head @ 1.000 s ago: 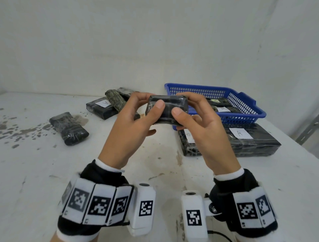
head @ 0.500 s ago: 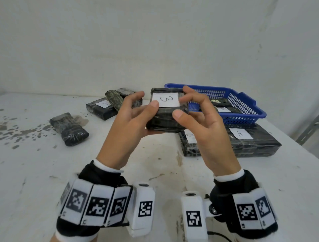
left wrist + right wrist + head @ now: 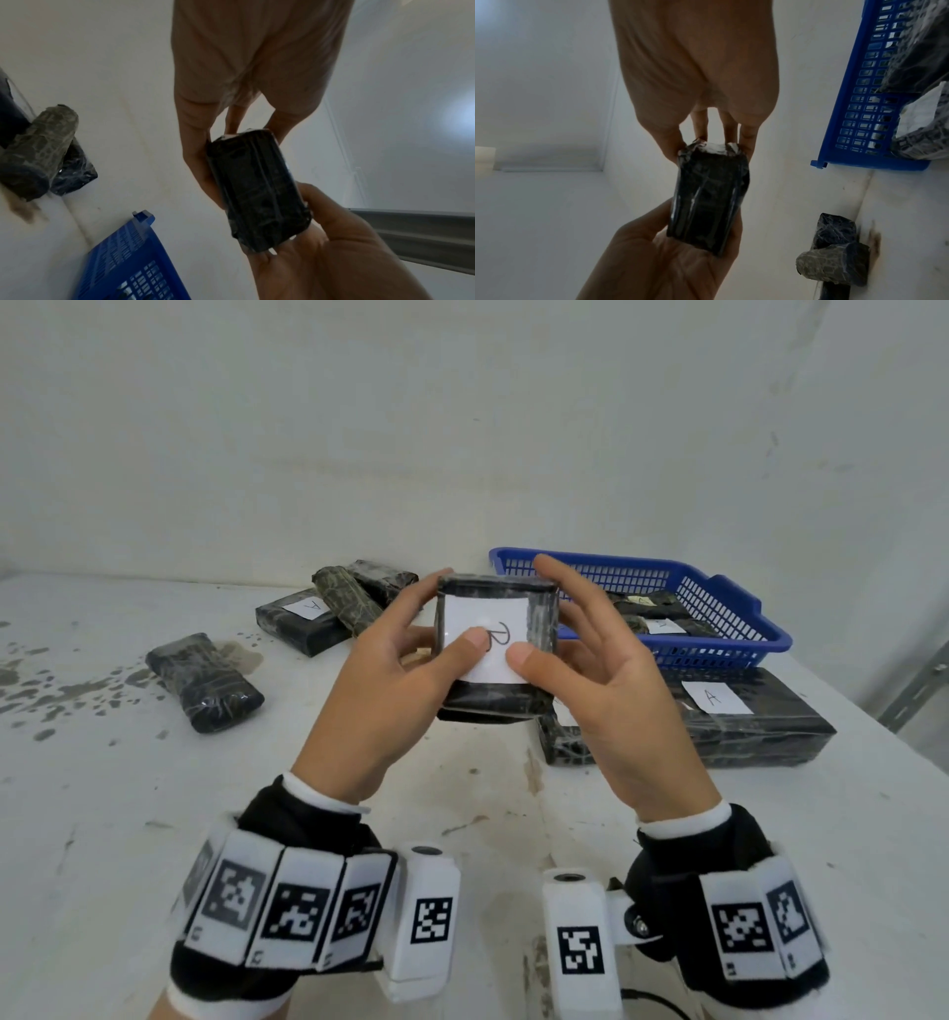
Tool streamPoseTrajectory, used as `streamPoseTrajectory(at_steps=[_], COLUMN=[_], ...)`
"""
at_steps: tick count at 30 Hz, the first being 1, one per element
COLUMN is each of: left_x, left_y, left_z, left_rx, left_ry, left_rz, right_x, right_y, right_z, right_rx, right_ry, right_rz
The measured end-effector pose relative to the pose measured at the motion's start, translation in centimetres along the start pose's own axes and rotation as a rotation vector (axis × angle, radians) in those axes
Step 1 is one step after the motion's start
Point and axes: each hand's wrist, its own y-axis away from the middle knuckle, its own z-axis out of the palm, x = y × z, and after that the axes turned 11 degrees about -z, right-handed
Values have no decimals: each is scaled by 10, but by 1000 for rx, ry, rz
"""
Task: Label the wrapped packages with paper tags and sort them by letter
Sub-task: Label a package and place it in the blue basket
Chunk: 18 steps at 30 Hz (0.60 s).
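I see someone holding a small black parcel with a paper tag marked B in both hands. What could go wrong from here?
The paper tag looks pinned mostly by the two thumbs, so it might slip or peel if it is not yet stuck down. The held package is off the table between left hand and right hand; its glossy wrap may slide. The nearby long package is tagged A, so B could be missorted there.

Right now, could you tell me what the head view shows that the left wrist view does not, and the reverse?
Only the head view shows the white tag marked B under both thumbs, plus the long package tagged A. Only the left wrist view shows the held package's untagged black underside, with the left hand's fingers behind it. Both show the right hand gripping that package and the blue basket.
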Motion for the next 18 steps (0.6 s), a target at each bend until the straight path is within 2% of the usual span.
streamPoseTrajectory(at_steps=[9,14,18], left_x=[3,10,18], left_y=[4,2,0], left_z=[3,3,1], left_rx=[-28,1,1], left_ry=[-21,-79,-33], left_rz=[-1,9,-12], right_x=[1,-3,-7], right_y=[-3,-5,-9], right_z=[-4,-8,-9], right_rx=[67,86,80], right_ry=[5,28,17], right_rz=[-1,7,40])
